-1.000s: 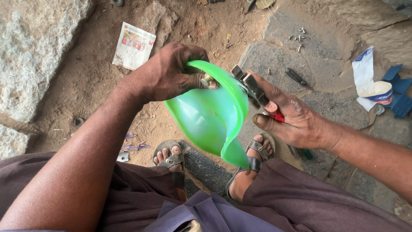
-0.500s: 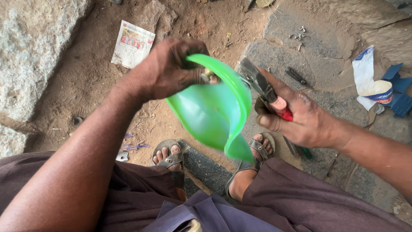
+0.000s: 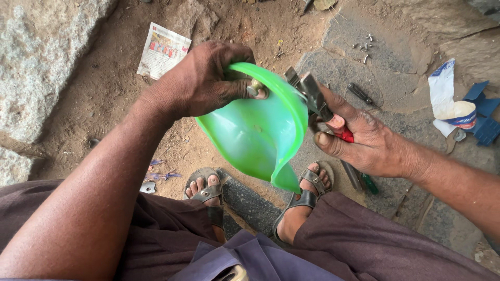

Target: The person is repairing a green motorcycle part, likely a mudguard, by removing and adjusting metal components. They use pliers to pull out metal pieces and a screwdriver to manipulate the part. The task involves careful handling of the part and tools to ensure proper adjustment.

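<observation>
— Over the person's knees, what's that green thing?

— A green bowl of soft plastic, tipped on its side with the hollow facing the lap, so the rim is up where both hands can reach it. The left hand is closed over the top edge, thumb inside, pinching it steady; something small and pale sits at the fingertips, too small to make out.

— And the other one?

— The right hand is wrapped shut around pliers with red grips, their nose set at the rim just beside the left thumb. I'd guess the bowl is held that way so the edge stays firm against the tool.

— What's around them?

— Sandalled feet on the dirt floor below. A screwdriver and scattered screws lie on the stone slab to the right, within reach, with a blue-and-white packet farther out. A printed paper lies on the dirt to the left, well apart.
</observation>
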